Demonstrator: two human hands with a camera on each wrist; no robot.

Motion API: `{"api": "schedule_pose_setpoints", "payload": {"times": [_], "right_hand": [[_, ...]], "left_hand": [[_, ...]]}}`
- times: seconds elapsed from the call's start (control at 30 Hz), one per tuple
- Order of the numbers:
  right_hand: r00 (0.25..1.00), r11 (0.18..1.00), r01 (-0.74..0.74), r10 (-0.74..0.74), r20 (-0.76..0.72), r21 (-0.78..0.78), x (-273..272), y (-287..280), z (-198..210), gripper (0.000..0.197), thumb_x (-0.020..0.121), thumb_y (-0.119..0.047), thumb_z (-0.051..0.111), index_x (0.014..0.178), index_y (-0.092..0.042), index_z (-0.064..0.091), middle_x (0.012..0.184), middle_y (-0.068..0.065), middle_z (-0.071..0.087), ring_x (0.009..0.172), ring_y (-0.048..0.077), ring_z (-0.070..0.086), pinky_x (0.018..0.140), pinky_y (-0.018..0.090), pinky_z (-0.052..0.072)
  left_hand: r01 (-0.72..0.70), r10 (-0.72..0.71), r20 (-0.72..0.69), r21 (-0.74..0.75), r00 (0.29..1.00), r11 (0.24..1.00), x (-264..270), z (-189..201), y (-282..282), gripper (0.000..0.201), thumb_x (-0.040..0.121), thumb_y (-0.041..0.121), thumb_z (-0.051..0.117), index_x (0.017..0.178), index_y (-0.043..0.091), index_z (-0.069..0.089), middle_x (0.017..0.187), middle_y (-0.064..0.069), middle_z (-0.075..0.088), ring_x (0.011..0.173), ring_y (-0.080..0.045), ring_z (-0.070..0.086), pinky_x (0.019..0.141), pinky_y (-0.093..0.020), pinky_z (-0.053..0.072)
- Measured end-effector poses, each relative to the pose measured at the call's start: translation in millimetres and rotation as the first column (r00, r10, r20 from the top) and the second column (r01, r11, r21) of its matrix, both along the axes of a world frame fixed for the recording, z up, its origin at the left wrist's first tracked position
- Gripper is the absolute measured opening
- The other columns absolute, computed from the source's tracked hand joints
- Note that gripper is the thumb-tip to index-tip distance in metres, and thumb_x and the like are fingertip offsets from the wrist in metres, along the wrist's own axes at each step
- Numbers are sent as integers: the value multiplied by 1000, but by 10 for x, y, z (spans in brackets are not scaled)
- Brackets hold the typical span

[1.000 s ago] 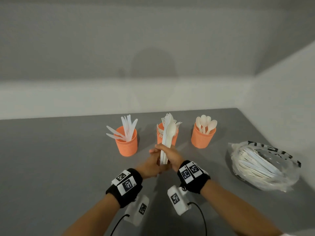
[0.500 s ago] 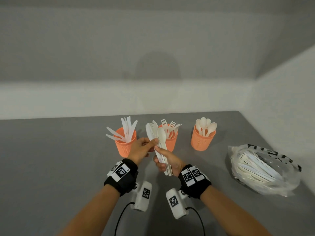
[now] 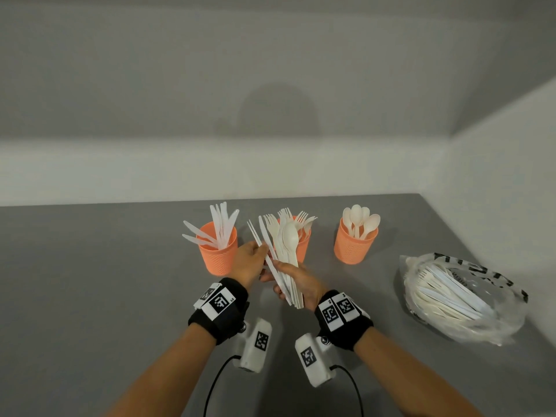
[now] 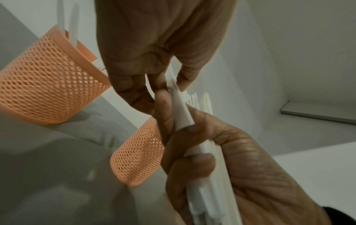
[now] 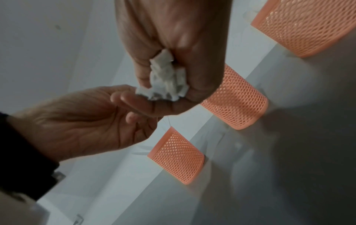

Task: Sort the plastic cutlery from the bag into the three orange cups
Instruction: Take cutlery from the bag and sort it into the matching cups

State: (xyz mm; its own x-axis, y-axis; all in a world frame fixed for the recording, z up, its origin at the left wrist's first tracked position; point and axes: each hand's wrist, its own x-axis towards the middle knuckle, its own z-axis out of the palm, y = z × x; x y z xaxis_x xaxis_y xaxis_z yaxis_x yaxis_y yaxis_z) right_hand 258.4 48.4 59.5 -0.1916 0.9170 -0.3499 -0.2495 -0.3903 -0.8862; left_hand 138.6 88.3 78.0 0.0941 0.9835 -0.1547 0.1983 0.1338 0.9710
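My right hand grips a fanned bundle of white plastic cutlery by the handles, forks and a spoon pointing up. My left hand pinches the leftmost piece of that fan; in the left wrist view its thumb and fingers close on the white piece. In the right wrist view the handle ends stick out of my right fist. Three orange mesh cups stand behind: knives cup, forks cup partly hidden by the bundle, spoons cup. The clear bag of cutlery lies at the right.
Everything sits on a grey table that meets a white wall behind and another on the right, close to the bag. Open grey surface stretches to the left of the cups and in front of my forearms.
The bundle went from upright and tight to tilted left and fanned out. My left hand left the handles, rose to the bundle's left side and now pinches the leftmost piece.
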Motion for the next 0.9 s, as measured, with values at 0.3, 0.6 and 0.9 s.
{"api": "schedule_pose_setpoints", "payload": {"times": [0.3, 0.6, 0.9], "right_hand": [[997, 998, 50, -52, -63, -29, 34, 46, -49, 26, 94, -17, 51, 117, -8, 57, 89, 11, 70, 69, 22, 70, 61, 30, 58], [999, 1000, 11, -11, 41, -2, -21, 123, -8, 24, 94, -22, 52, 112, -8, 58, 78, 10, 69, 47, 12, 58, 49, 22, 50], [998, 997, 64, -64, -1, -42, 13, 178, -48, 16, 94, -14, 48, 103, -14, 62, 68, 5, 60, 48, 10, 56, 49, 21, 49]], "left_hand": [[-309, 307, 234, -29, 923, 951, -14, 28, 84, 22, 99, 14, 27, 96, 11, 49, 66, -7, 51, 59, -23, 52, 64, -38, 49], [-60, 55, 109, 40, 993, 997, -35, 17, 11, 12, 89, 21, 59, 89, 10, 63, 68, -2, 60, 51, -6, 54, 41, -15, 39], [-344, 344, 316, -56, 884, 937, -220, 208, 343, 16, 99, 18, 35, 103, 7, 47, 65, -7, 53, 48, -13, 53, 47, -23, 44]]}}
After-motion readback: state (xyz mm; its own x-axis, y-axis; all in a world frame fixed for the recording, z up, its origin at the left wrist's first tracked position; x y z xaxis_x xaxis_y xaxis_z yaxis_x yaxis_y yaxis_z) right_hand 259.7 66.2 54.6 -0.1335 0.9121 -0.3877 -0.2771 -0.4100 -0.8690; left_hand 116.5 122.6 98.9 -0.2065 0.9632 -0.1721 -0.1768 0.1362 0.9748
